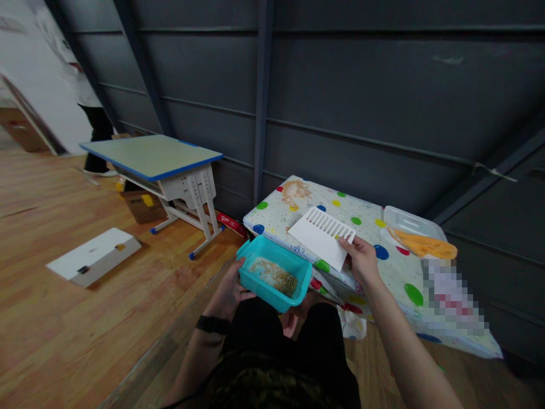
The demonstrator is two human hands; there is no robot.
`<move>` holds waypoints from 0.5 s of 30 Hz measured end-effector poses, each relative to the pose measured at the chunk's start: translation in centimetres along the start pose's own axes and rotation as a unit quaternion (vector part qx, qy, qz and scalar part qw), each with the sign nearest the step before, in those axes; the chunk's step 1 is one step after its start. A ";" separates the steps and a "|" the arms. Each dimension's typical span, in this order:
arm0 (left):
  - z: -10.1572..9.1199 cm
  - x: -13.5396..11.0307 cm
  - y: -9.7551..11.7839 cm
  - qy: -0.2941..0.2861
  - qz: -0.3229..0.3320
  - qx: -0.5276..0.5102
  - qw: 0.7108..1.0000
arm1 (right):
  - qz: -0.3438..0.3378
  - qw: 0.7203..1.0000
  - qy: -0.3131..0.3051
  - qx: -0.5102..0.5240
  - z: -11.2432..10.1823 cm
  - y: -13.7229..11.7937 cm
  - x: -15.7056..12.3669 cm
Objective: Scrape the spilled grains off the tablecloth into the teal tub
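My left hand (230, 289) grips the left end of a turquoise plastic basin (249, 278), held above my lap by the table's front edge. In it lie white grains, pale tan grains and greenish beans (285, 282), the beans mostly toward the right. My right hand (361, 258) is closed on the right edge of a flat white slotted plastic board (317, 238), held over the tabletop. A row of slots runs along the board's far edge. Behind it, a patch of spilled tan and white grains (295, 192) lies on the dotted tablecloth (276, 213).
At the right of the table are a clear plastic tray (413, 221), an orange cloth (426, 244) and a blurred-out packet (453, 298). A school desk (157, 156) and a white box (93, 255) stand left. Another person (91, 113) is at far left. A dark panelled wall (361, 102) rises behind.
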State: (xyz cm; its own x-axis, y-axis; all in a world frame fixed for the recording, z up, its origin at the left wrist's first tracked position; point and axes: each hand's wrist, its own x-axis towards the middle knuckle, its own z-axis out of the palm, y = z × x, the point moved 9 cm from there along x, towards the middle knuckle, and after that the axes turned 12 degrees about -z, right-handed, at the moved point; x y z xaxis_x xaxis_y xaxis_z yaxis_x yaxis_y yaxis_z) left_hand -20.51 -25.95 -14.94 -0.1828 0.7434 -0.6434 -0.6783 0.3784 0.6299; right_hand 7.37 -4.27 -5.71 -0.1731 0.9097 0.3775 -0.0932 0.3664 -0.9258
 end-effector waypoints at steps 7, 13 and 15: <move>-0.4 0.6 -0.2 0.000 0.000 0.000 1.000 | 0.057 0.996 -0.034 0.054 1.1 0.3 -0.2; -0.5 1.0 -0.4 -0.001 -0.012 0.008 1.000 | 0.025 0.999 0.005 0.046 0.1 0.2 0.6; -0.5 0.9 -0.4 0.000 -0.013 0.009 1.000 | 0.007 0.999 0.005 0.038 0.0 0.2 0.8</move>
State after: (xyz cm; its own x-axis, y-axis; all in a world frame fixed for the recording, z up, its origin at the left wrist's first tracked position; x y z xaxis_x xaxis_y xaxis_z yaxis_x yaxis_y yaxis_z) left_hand -20.72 -25.71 -15.95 -0.1659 0.7327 -0.6600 -0.6698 0.4075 0.6207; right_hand 7.20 -3.46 -5.61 -0.1650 0.9165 0.3645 -0.1660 0.3385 -0.9262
